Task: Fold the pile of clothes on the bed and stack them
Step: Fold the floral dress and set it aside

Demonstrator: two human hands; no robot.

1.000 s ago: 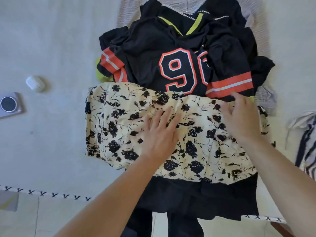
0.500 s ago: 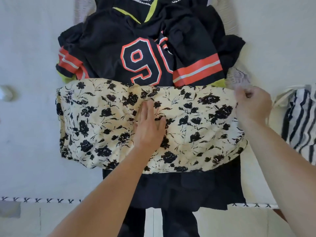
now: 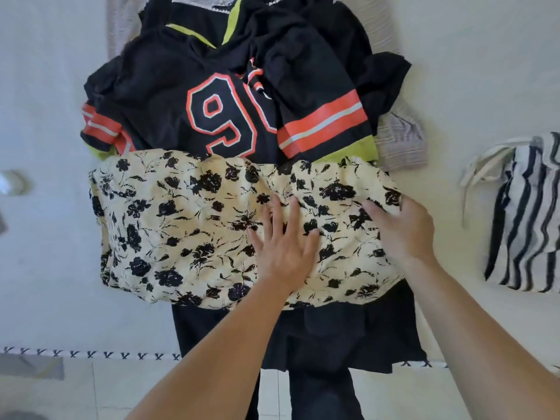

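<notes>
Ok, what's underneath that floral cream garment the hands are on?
A black garment sticks out below the floral garment, and the black jersey runs under its far edge. How much lies beneath is hidden. The left hand rests flat on top; the right hand is at its right edge.

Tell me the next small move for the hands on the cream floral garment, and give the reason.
Probably fold the right end over toward the middle. The left hand lies flat with straight fingers on the cream black-flowered garment, pinning its centre, while the right hand rests at its right edge, fingers apparently curling around the hem. The garment lies spread as a wide band over the black number jersey.
</notes>
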